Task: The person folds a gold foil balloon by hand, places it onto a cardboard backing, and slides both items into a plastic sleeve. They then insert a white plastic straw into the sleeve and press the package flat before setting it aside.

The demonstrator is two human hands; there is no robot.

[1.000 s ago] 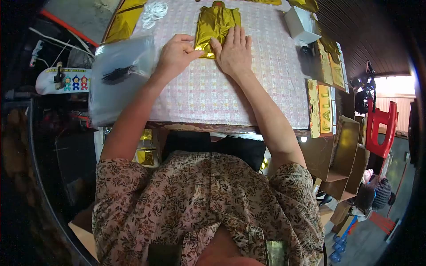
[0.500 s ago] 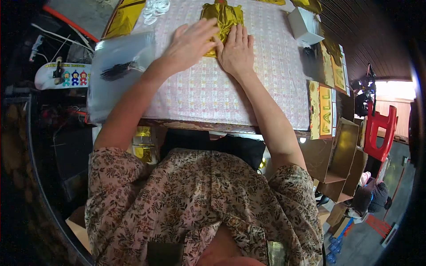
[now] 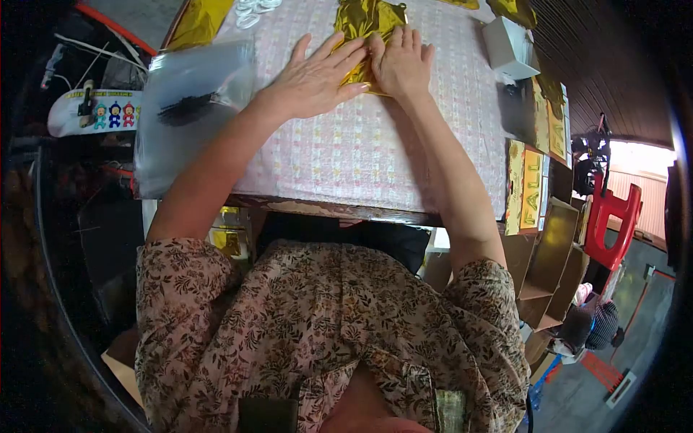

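A shiny gold foil piece (image 3: pixel 367 20) lies flat on the checked cloth (image 3: pixel 328 162) that covers the table. My left hand (image 3: pixel 312 81) is spread, palm down, with its fingertips on the left edge of the foil and its thumb at the foil's lower edge. On the foil's right side rests my right hand (image 3: pixel 403 66), flat, its fingers pointing away from me. Neither hand grips anything. Part of the foil is hidden under the fingers.
Clear plastic sheets (image 3: pixel 162 155) lie at the table's left, below white bands (image 3: pixel 254 10). A white box (image 3: pixel 507 49) and printed cards (image 3: pixel 525 186) line the right edge. Cardboard boxes (image 3: pixel 552 252) and a red stool (image 3: pixel 613 224) stand beyond.
My left hand has come down onto the foil's left edge, closer to my right hand. The camera view has shifted slightly, and the foil appears a little higher and further right.
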